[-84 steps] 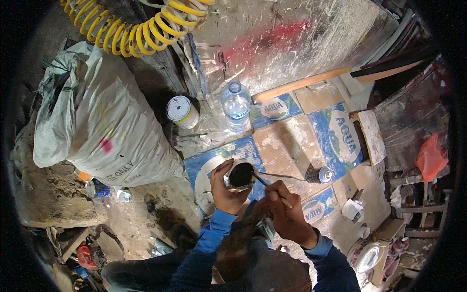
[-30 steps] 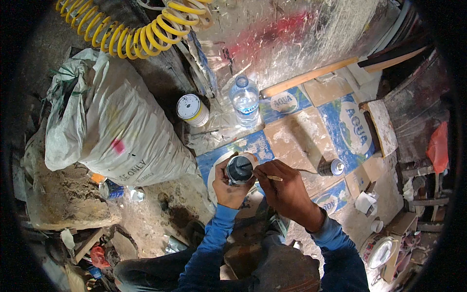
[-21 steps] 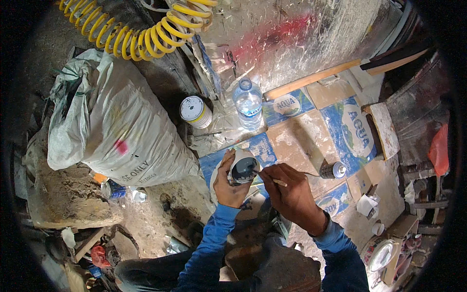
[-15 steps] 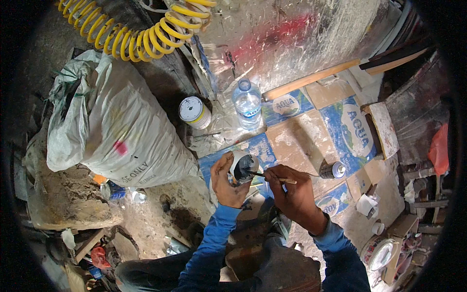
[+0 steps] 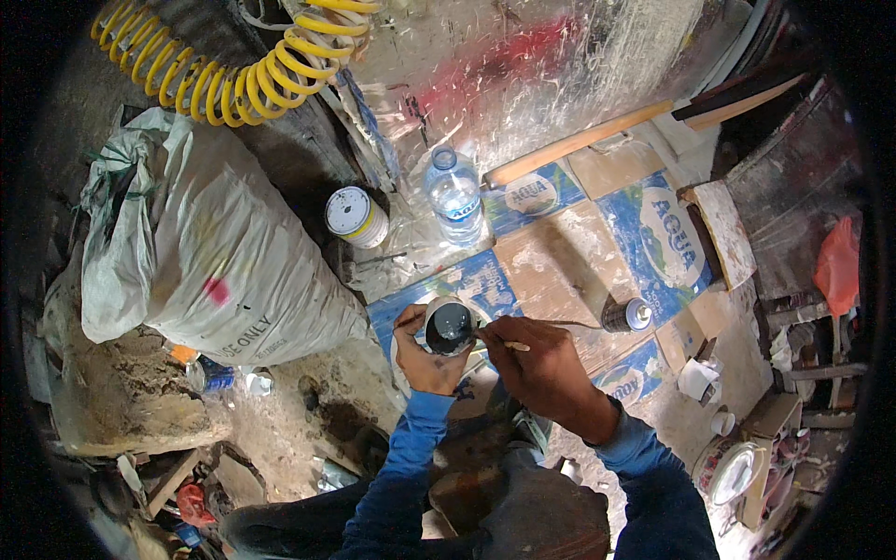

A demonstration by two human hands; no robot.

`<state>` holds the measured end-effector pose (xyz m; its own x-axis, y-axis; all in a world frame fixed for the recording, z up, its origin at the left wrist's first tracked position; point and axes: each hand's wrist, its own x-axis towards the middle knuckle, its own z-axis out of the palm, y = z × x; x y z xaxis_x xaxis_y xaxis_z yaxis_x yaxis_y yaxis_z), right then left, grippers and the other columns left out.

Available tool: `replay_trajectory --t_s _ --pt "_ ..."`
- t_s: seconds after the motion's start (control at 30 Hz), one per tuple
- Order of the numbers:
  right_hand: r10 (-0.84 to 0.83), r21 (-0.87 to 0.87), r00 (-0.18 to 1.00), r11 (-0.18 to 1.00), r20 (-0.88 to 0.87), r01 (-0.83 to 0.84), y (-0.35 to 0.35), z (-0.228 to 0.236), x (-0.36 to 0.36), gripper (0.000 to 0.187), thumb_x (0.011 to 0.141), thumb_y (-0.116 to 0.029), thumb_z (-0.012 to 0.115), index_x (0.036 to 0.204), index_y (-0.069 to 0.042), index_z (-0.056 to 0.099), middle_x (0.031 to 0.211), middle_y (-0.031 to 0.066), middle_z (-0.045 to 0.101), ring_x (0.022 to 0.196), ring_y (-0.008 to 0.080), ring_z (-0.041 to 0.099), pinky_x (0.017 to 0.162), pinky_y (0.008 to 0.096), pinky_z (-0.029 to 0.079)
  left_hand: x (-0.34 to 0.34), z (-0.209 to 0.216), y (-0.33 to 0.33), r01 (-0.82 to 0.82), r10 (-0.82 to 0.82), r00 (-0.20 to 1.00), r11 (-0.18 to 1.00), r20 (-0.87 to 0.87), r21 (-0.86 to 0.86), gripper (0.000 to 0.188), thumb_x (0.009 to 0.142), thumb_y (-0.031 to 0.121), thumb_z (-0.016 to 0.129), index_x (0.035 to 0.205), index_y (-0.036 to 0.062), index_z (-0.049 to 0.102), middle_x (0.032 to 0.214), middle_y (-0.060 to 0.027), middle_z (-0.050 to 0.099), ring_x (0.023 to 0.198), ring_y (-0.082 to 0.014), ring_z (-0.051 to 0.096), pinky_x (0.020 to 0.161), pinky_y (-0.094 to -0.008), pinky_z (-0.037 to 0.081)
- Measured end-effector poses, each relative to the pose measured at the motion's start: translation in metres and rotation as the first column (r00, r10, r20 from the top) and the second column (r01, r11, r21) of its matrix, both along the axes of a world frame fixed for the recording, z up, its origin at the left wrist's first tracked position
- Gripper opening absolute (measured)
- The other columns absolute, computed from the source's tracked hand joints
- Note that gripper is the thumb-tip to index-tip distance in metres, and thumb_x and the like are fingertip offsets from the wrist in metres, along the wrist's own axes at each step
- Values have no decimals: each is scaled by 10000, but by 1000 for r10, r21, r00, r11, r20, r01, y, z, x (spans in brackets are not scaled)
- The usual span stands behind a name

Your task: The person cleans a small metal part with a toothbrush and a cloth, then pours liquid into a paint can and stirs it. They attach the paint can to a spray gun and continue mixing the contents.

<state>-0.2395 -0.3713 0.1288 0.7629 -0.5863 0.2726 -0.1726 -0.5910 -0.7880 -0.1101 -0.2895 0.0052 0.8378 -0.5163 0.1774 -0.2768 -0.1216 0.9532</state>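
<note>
My left hand [image 5: 427,366] is wrapped round a small pale cup [image 5: 431,329], whose open top faces up and shows dark grey paint [image 5: 453,323]. My right hand [image 5: 553,369] is closed on a thin stick-like tool, perhaps a brush; its light wooden end [image 5: 517,346] pokes out between the fingers. The tool's other end is at the cup's right rim, and I cannot make out its tip. Both hands are above a flattened blue and brown cardboard sheet [image 5: 551,247]. A thin dark rod [image 5: 571,324] shows beyond my right hand, pointing toward a spray can [image 5: 637,315].
A clear plastic bottle [image 5: 455,201] and a paint-stained tin [image 5: 357,217] stand beyond the cardboard. At left leans a large white sack [image 5: 224,252], beneath a yellow coiled hose [image 5: 252,89]. A wooden strip [image 5: 583,145] borders the far side. A clear round tub [image 5: 733,481] sits lower right.
The cup has turned so its opening and the paint inside show more fully. My right hand has shifted left, bringing the tool's wooden end closer to the cup.
</note>
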Motion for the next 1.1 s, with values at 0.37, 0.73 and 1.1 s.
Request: replay_trajectory --t_s 0.37,0.73,1.1 --pt "-5 -192 996 981 86 22 -7 6 15 90 872 0 637 944 49 612 868 177 660 674 307 664 556 371 530 0 -2 -3 85 -84 996 996 29 -30 615 651 165 872 1082 -3 467 1186 -128 545 1090 -226 541 966 -324 440" --pt "-121 -177 987 975 103 138 -2 -3 9 77 914 -22 596 882 46 615 754 144 652 628 290 654 538 346 501 6 0 -4 109 -91 957 993 274 -51 670 566 84 899 1071 2 468 1173 -148 563 1109 -238 538 972 -328 431" --pt "-315 147 946 942 70 303 1 -5 -13 125 960 -104 527 942 7 581 738 143 617 588 335 624 531 395 479 -2 11 8 94 -120 984 979 134 182 631 612 230 906 1092 -16 582 1078 -188 638 999 -315 634 868 -361 505"
